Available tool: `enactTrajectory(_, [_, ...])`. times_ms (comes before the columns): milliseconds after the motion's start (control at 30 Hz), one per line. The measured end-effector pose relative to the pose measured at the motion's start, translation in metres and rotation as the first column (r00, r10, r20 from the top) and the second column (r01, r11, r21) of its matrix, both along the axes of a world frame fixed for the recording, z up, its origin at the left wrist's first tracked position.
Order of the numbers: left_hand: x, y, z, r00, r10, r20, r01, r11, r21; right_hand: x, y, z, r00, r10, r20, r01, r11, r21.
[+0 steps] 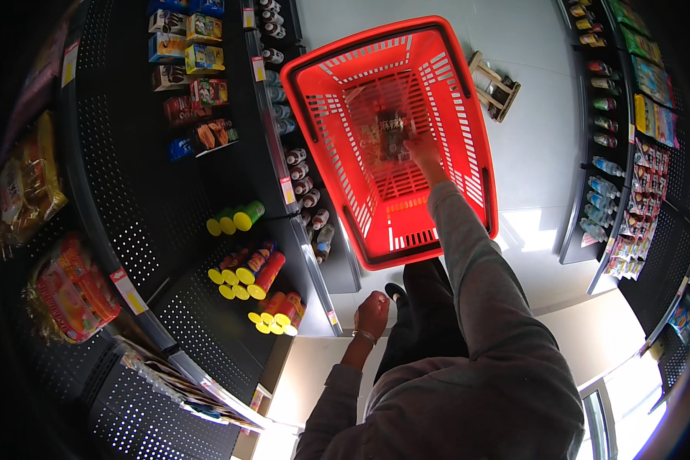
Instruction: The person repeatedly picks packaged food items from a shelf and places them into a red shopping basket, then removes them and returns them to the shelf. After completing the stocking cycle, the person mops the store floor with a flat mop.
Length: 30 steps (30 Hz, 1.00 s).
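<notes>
A red plastic shopping basket (374, 261) with slotted walls stands before me. My right hand (424, 150) reaches down inside it, its fingers at the edge of a dark, clear-fronted snack package (388, 132) bearing printed characters. The package is blurred and lies over the basket's slotted bottom; my fingertips are partly hidden, but they appear closed on its edge. My left hand (372, 315) hangs beside my leg, near the basket's near end, with the fingers curled in and nothing seen in it.
At left, black perforated shelves (115, 190) carry boxed snacks (204, 57), yellow-lidded canisters (259, 270) and drink bottles (302, 172). Bottles (601, 201) and bagged snacks (644, 190) line the right shelves. A small wooden stand (494, 89) is on the floor beyond the basket's right side.
</notes>
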State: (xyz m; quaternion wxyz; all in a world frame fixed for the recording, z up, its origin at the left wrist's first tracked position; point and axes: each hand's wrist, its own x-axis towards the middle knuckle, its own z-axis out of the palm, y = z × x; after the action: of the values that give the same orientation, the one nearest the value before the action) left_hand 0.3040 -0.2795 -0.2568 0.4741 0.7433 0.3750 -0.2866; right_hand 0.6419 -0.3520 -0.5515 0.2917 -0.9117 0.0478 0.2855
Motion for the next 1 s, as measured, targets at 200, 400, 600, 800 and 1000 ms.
enactTrajectory(200, [0.014,-0.006,0.005,1.0,0.019,0.025,-0.017,0.998,-0.062,0.012,0.01,0.021,0.948,-0.122,-0.294,0.176,0.971,0.164])
enactTrajectory(400, [0.004,0.005,0.004,1.0,-0.001,0.028,0.001,1.0,-0.014,0.016,0.016,0.031,0.961,0.057,-0.27,0.007,0.973,0.229])
enactTrajectory(600, [-0.004,0.014,0.007,0.99,0.014,0.144,-0.012,1.0,-0.016,0.006,0.02,0.075,0.972,0.203,-0.12,-0.185,0.971,0.148])
enactTrajectory(800, [-0.002,0.029,0.03,0.938,-0.028,0.346,0.024,1.0,0.018,-0.034,-0.019,0.151,0.998,-0.043,-0.044,0.054,0.952,0.3])
enactTrajectory(1000, [-0.018,0.059,0.072,0.82,0.073,0.568,-0.132,0.989,0.064,-0.1,-0.044,0.3,0.948,-0.15,-0.28,0.317,0.416,0.852])
